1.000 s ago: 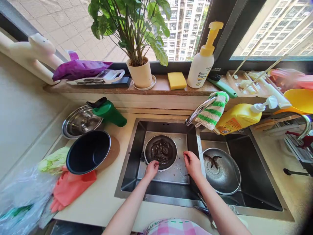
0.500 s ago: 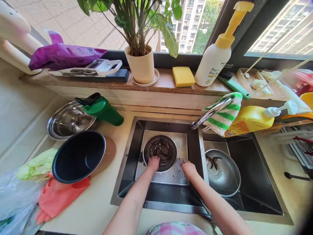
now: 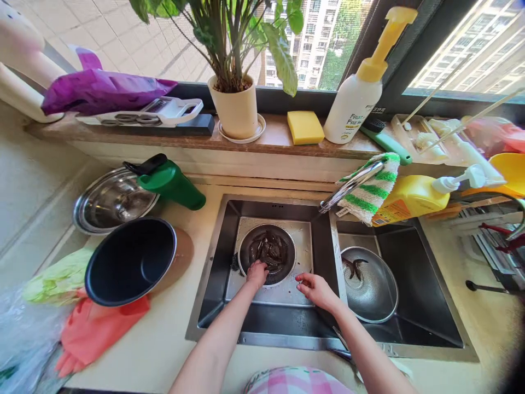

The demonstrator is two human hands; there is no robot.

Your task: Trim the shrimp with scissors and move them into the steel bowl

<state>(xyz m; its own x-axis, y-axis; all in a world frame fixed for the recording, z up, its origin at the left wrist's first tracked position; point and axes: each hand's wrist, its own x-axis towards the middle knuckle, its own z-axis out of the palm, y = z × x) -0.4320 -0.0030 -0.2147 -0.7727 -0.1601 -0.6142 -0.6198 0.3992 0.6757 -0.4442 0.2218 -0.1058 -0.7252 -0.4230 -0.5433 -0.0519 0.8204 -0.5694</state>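
Observation:
In the left basin of the steel sink (image 3: 213,262) stands a round metal bowl (image 3: 244,247) full of several small dark fish (image 3: 268,249). My left hand (image 3: 257,273) reaches over the bowl's near rim into the fish, its fingers curled and hidden from me. To the right of the bowl my right hand (image 3: 314,288) hovers over the metal tray on the basin floor, fingers loosely bent with nothing visible in them. The right basin holds a steel colander (image 3: 377,293) with two dark fish (image 3: 353,268) in it.
A tap (image 3: 348,186) draped with a green-striped cloth (image 3: 369,191) overhangs the sink divider. A dark pot (image 3: 129,262), steel bowls (image 3: 110,200), a green bottle (image 3: 172,183), pink gloves (image 3: 98,328) and cabbage (image 3: 53,279) crowd the left counter. The sill carries a plant pot (image 3: 238,112), sponge (image 3: 304,127) and soap bottle (image 3: 353,106).
My left hand has moved from the bowl's near rim into the fish. My right hand has drifted left and down, closer to the bowl. The view has tilted slightly.

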